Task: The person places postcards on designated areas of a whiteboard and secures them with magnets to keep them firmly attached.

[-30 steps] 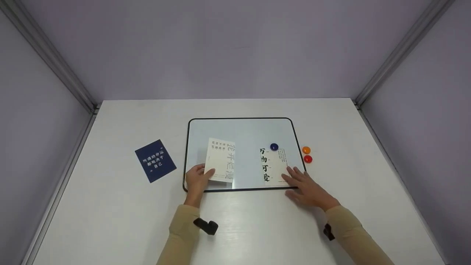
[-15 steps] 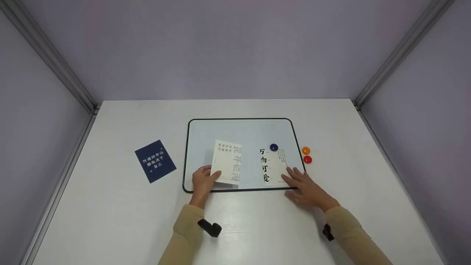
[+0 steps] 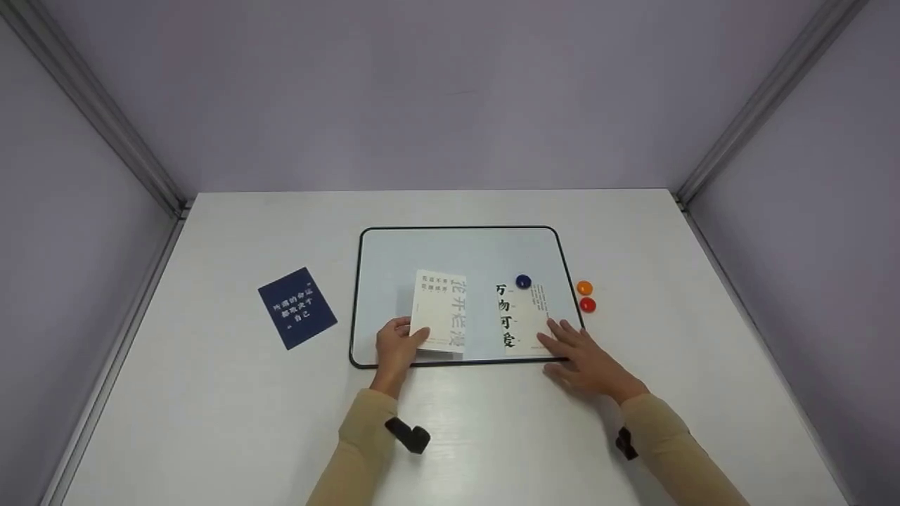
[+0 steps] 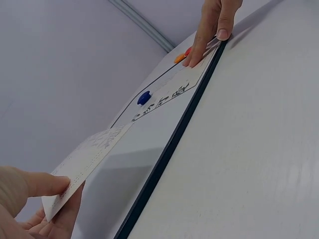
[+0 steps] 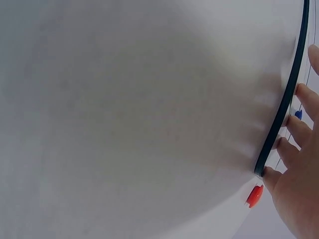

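Note:
My left hand (image 3: 397,348) pinches a cream card (image 3: 437,309) with grey characters by its lower left edge, thumb on top and fingers beneath. In the left wrist view the card (image 4: 84,159) slopes above the whiteboard, casting a shadow on it. My right hand (image 3: 587,358) rests with spread fingers on the lower right corner of the whiteboard (image 3: 394,246), over part of a second cream card (image 3: 524,330) with black characters. A dark blue round magnet (image 3: 523,282) sits at that card's top edge. In the right wrist view the fingers (image 5: 299,132) lie across the board's black rim.
An orange magnet (image 3: 584,288) and a red magnet (image 3: 588,304) lie on the white table (image 3: 239,407) just right of the board. Left of it lies a navy card (image 3: 297,308) with white characters, turned at an angle. Walls enclose the table's back and sides.
My left hand has carried the cream card to the right and slightly toward me, nearer the second card. The right hand has stayed in place.

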Action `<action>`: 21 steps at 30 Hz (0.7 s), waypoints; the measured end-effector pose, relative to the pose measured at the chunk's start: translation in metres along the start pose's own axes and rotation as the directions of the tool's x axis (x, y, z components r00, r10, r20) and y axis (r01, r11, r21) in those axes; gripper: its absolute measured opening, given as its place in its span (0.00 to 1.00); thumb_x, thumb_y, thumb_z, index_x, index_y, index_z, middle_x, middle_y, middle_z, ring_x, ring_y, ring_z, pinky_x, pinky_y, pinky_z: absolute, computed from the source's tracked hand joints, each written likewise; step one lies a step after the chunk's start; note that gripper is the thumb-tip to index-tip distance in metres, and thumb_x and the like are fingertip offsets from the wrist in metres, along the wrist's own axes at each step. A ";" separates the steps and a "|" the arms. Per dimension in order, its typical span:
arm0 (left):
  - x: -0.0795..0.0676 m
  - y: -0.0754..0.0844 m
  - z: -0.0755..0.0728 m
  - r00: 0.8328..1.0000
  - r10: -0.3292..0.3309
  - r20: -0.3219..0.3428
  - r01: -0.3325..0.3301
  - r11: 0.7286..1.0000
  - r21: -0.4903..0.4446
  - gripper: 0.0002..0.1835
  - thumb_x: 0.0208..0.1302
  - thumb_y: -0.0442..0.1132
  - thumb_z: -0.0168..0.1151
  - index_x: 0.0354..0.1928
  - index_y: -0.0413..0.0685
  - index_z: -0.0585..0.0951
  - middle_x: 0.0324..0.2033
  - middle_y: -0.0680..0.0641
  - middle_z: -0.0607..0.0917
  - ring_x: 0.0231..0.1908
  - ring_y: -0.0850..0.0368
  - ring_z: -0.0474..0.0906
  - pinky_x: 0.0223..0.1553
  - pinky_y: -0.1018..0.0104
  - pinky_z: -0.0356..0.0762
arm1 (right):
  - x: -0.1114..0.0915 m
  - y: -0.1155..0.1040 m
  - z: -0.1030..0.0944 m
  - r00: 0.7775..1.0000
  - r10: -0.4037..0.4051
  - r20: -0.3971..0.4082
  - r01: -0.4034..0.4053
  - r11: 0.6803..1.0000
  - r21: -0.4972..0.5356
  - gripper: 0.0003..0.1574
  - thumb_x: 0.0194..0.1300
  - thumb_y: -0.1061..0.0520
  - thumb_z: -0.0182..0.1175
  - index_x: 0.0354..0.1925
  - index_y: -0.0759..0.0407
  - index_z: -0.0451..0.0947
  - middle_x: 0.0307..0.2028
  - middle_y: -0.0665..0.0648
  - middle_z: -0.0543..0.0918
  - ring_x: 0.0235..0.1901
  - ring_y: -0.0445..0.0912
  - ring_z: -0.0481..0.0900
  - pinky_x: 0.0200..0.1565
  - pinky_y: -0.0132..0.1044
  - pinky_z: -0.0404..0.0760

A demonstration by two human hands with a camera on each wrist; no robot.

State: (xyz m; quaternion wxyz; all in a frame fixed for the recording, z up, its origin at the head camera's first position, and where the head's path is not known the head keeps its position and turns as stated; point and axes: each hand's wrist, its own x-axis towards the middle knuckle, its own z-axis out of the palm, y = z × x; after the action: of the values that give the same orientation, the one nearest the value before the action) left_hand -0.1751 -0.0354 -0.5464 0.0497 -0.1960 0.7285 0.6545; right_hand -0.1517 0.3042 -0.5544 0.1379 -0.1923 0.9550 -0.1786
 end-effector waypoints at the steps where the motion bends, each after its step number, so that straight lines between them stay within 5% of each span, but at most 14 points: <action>1: 0.000 0.000 0.001 1.000 -0.003 0.001 0.003 1.000 0.001 0.20 0.59 0.32 0.64 0.52 0.32 0.75 0.47 0.32 0.85 0.37 0.54 0.84 0.36 0.71 0.79 | 0.000 0.000 0.000 1.000 0.001 0.000 -0.001 1.000 0.002 0.39 0.68 0.40 0.54 0.73 0.46 0.57 0.77 0.56 0.52 0.77 0.58 0.46 0.76 0.59 0.45; 21: 0.000 -0.002 0.021 1.000 -0.018 0.011 0.018 0.999 0.051 0.21 0.57 0.33 0.65 0.52 0.33 0.75 0.47 0.33 0.85 0.43 0.49 0.84 0.43 0.66 0.80 | -0.002 -0.002 -0.002 0.999 0.040 0.021 -0.041 0.999 0.020 0.41 0.67 0.38 0.55 0.73 0.43 0.55 0.77 0.54 0.49 0.78 0.56 0.43 0.77 0.58 0.42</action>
State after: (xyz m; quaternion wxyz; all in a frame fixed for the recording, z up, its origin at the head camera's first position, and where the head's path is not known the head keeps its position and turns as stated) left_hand -0.1786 -0.0150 -0.5515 0.0649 -0.1974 0.7429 0.6364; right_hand -0.1499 0.3034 -0.5514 0.1534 -0.1734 0.9554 -0.1834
